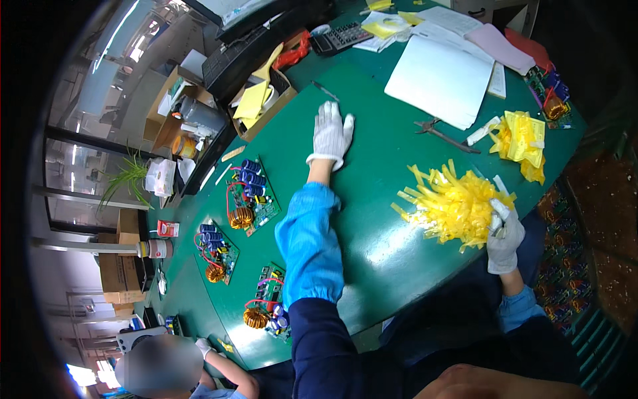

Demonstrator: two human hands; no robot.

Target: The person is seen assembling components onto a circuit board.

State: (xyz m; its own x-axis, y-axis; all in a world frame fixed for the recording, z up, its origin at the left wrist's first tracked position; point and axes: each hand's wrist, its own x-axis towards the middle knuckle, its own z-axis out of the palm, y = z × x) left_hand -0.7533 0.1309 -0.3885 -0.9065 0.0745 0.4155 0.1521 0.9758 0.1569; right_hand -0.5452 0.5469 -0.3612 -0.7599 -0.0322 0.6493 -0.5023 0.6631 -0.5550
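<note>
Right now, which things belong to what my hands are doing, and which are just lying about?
Apparently in use:
yellow strip pile, touched by your gloved right hand
green tabletop, under your gloved left hand

Apparently lying about:
thin dark tool beyond that left hand
pliers
calculator
white papers
circuit boards with copper coils, untouched, role uncertain

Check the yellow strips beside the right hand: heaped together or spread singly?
Heaped together: the yellow strips overlap in one tangled pile on the green table, loose ends sticking out, the right hand at its edge.
</note>
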